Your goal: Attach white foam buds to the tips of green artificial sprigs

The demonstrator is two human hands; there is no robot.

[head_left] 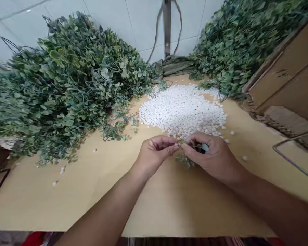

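Right hand [213, 153]: grips a sprig [187, 161]. Left hand [155, 152]: fingertips pinched on a tiny piece at the sprig's end. White beads [182, 109]: one heap beyond the hands, strays about the table [97, 191]. Left foliage [79, 78]: large pile. Right foliage [236, 48]: another. Post [167, 30]: upright before tiled wall [190, 20].

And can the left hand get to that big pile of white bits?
Probably yes: the left hand is close to the pile of white bits, with nothing seeming to block it. But its fingertips are busy at the sprig.
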